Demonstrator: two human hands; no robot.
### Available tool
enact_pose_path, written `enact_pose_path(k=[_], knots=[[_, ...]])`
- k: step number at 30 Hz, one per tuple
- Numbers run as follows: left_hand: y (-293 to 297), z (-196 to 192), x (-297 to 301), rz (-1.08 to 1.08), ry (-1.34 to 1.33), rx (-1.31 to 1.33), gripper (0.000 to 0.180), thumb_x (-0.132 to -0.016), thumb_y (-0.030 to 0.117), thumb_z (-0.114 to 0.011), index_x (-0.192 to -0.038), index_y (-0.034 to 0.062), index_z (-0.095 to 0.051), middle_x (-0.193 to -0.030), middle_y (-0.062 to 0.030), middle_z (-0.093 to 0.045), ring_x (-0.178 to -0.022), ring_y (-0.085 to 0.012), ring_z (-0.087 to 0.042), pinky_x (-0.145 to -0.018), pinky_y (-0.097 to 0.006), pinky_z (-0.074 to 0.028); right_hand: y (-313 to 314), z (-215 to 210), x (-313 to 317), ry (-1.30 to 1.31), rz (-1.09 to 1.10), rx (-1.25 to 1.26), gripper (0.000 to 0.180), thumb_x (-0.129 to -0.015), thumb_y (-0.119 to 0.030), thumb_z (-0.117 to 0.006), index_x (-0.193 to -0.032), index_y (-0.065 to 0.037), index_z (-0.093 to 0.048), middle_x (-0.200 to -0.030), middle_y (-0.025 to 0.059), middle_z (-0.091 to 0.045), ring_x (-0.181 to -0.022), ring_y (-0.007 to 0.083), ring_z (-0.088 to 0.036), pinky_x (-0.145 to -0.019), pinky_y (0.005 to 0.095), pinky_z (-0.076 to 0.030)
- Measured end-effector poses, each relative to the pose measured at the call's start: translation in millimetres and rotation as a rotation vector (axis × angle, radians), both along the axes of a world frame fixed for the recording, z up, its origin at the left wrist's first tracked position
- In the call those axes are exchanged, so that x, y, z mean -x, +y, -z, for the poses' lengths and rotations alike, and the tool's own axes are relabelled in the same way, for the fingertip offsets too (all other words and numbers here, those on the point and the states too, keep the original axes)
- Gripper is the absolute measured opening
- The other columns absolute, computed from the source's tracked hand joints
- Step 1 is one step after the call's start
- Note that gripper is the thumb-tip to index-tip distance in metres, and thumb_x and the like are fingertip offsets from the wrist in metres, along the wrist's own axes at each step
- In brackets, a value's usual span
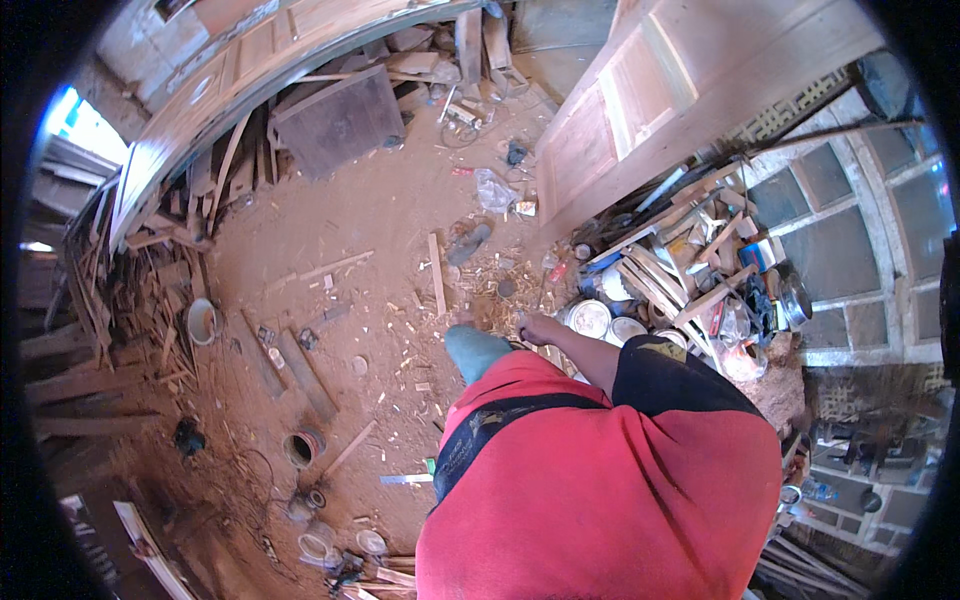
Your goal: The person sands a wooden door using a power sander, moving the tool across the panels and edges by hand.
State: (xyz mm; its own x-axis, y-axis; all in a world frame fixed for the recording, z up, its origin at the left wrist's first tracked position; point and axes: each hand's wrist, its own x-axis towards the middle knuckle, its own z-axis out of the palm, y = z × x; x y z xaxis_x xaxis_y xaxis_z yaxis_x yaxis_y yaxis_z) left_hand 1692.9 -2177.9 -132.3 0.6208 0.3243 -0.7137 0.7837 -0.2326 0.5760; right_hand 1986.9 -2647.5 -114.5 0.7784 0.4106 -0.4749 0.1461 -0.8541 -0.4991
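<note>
Reaching right hand [533, 327] just beside white paint cans [588, 319], grip unclear.

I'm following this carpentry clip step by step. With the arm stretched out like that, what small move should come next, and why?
Probably lower the right hand a little further toward the white-lidded paint cans. It hangs just beside them over the wood chips and seems to hold nothing. The left hand is out of view.

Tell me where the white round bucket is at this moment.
In the head view, the white round bucket stands right of centre on the dirt floor, just beyond the person's right hand and below the pile of wood scraps.
</note>
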Motion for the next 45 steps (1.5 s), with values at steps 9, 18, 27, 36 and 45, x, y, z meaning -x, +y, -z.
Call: enact_pose_path(k=[9, 18, 27, 36, 45], knots=[[59, -21, 1, -0.204, -0.016, 0.015, 0.033, -0.094, 0.024, -0.06, -0.121, 0.0045, -0.062, -0.09, -0.0065, -0.064, -0.07, -0.0155, -0.061, -0.055, -0.029, -0.046, 147, -5, -95, 0.069, -0.06, -0.044, 0.042, -0.093, -0.039, -0.047, -0.09, -0.003, -0.067, -0.096, 0.0276, -0.067, -0.09, 0.0399, -0.067, -0.078, 0.0505, -0.052], [162, -72, -66, -0.557, 0.055, -0.056, 0.032, -0.096, 0.016, -0.057, -0.126, 0.0049, -0.059, -0.1, -0.0049, -0.065, -0.073, -0.0146, -0.062, -0.053, -0.026, -0.046, 358, -25, -190, 0.042, -0.143, -0.179, 0.043, -0.091, -0.043, -0.052, -0.099, -0.004, -0.07, -0.098, 0.0253, -0.068, -0.094, 0.0409, -0.066, -0.083, 0.0486, -0.052], [234, -110, -123, -0.506, -0.113, -0.471, 0.035, -0.101, 0.035, -0.046, -0.11, 0.0097, -0.069, -0.106, -0.015, -0.07, -0.095, -0.032, -0.065, -0.08, -0.043, -0.05, 439, -4, -268, 0.184, -0.086, -0.133, 0.036, -0.09, -0.041, -0.058, -0.098, -0.008, -0.071, -0.089, 0.0169, -0.071, -0.083, 0.0313, -0.069, -0.073, 0.0428, -0.052], [206, -130, -79, -0.58, 0.277, -0.542, 0.029, -0.089, 0.031, -0.057, -0.101, 0.0108, -0.074, -0.098, -0.0225, -0.069, -0.096, -0.0411, -0.065, -0.086, -0.049, -0.05, 449, 85, -292, 0.268, -0.077, -0.253, 0.029, -0.093, -0.029, -0.062, -0.082, -0.002, -0.064, -0.065, 0.003, -0.061, -0.052, 0.012, -0.058, -0.044, 0.0294, -0.043], [217, -122, -87, -0.981, 0.288, -0.509, 0.032, -0.086, 0.03, -0.068, -0.102, 0.0023, -0.071, -0.101, -0.0205, -0.07, -0.099, -0.0351, -0.067, -0.086, -0.045, -0.051, 568, 104, -293, 0.285, -0.379, -0.119, 0.025, -0.095, -0.028, -0.061, -0.091, -0.003, -0.064, -0.067, 0.0037, -0.063, -0.053, 0.0124, -0.059, -0.045, 0.0293, -0.046]])
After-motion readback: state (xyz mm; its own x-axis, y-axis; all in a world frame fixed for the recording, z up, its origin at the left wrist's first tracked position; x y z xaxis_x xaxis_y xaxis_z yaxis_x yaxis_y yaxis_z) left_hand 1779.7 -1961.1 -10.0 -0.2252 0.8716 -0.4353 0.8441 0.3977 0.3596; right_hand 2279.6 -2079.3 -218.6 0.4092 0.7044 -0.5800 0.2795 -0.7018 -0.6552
